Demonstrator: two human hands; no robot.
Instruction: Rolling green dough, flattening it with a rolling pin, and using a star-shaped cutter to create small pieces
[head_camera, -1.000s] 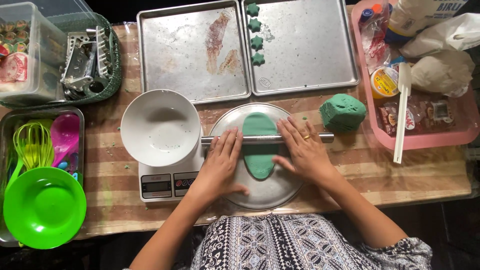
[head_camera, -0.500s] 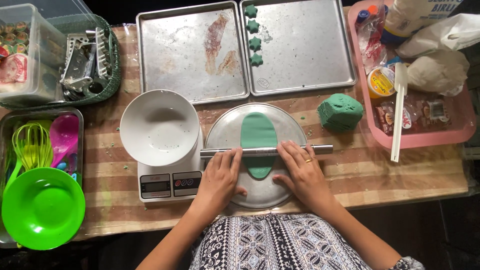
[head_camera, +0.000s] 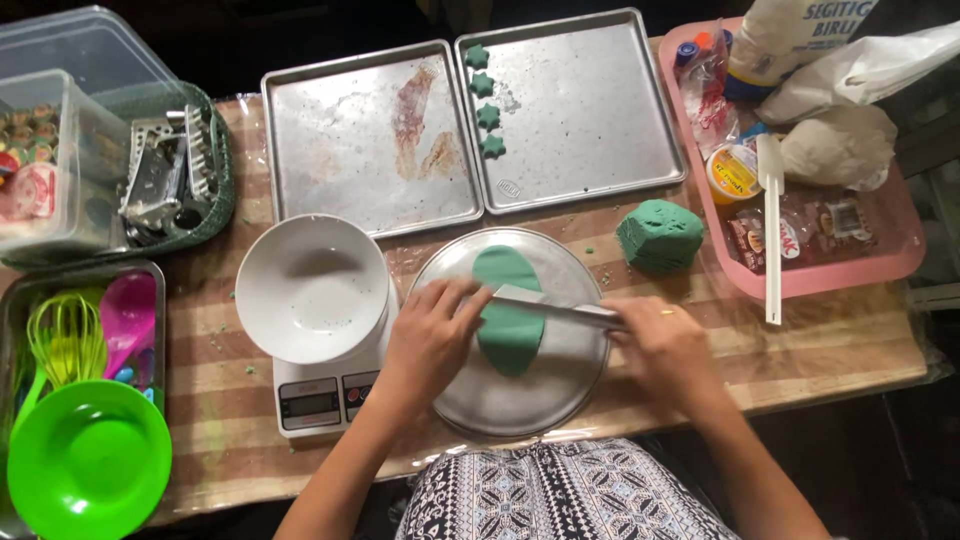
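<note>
A flat oval of green dough (head_camera: 508, 325) lies on a round metal plate (head_camera: 520, 405) at the table's near edge. A thin metal rolling rod (head_camera: 555, 308) slants across the dough. My left hand (head_camera: 430, 345) pinches the rod's left end over the dough's left side. My right hand (head_camera: 665, 350) grips its right end at the plate's right rim. A lump of green dough (head_camera: 658, 236) sits on the table just right of the plate. Several green star shapes (head_camera: 487, 90) line the left edge of the right baking tray (head_camera: 590, 110).
A white bowl (head_camera: 312, 285) stands on a kitchen scale (head_camera: 320, 400) left of the plate. Behind are a stained baking tray (head_camera: 350, 130) and a green basket of metal cutters (head_camera: 165, 180). A pink tray (head_camera: 800, 275) with packets and a white spatula (head_camera: 771, 230) is right; a green bowl (head_camera: 88, 460) is near left.
Both hands lay flat on the rod, rolling it toward me over the dough. Now they grip its ends, and the rod sits tilted across the dough.
</note>
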